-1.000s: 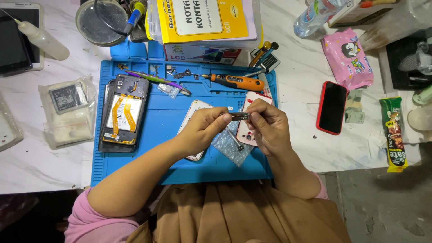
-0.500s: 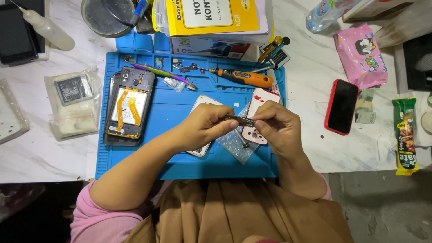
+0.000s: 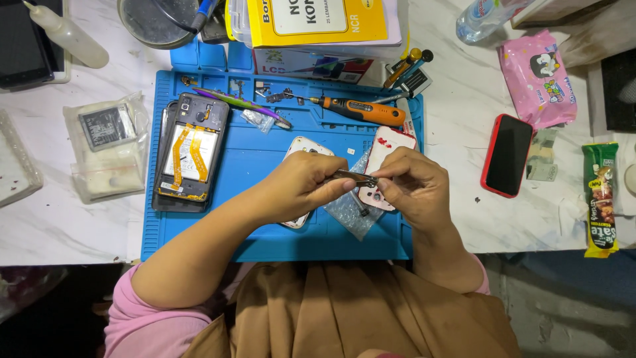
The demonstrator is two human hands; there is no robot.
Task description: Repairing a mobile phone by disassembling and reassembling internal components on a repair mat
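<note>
Over the blue mat [image 3: 218,225], the left hand [image 3: 298,185] and right hand [image 3: 414,189] each keep a pinching grip on one small dark part [image 3: 354,177], steadying it above a clear bag [image 3: 351,209], while an opened phone [image 3: 192,149], a screwdriver [image 3: 361,110] and a red phone [image 3: 507,154] lie farther off on the marble counter [image 3: 457,113].

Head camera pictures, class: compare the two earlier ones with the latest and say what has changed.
Hardly anything. Both hands stay together over the blue mat, the left hand and right hand keeping their grip on the same small dark metal part. The opened phone, orange screwdriver and red phone lie unmoved; only the camera's framing shifted slightly.
</note>
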